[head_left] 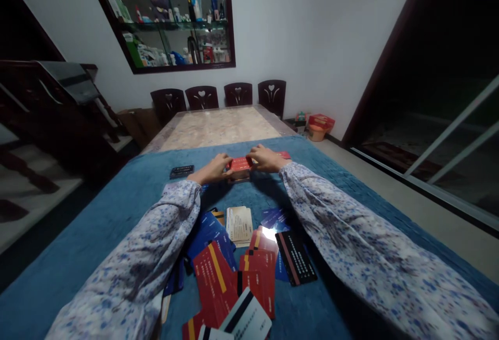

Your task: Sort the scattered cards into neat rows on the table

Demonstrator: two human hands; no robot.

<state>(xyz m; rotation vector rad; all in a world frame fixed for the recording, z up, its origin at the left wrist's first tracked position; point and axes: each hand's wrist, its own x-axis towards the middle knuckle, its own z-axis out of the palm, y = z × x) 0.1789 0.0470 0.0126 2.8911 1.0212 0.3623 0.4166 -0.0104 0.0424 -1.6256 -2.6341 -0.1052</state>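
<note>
Both arms in flowered sleeves reach forward over a blue cloth (97, 225). My left hand (213, 169) and my right hand (265, 158) close from either side on a small stack of red cards (240, 164) held just above the cloth. A black card (181, 171) lies to the left of my left hand. Close to me, between my forearms, lie several loose cards: red cards (216, 277), blue cards (208, 233), a beige card (239, 223) and a black card (295, 258).
The blue cloth covers the near part of a long table with a marbled top (218, 128). Four dark chairs (218, 95) stand at its far end. A wall cabinet (171, 17) holds bottles and a toy. A red box and basket (320, 124) sit on the floor at right.
</note>
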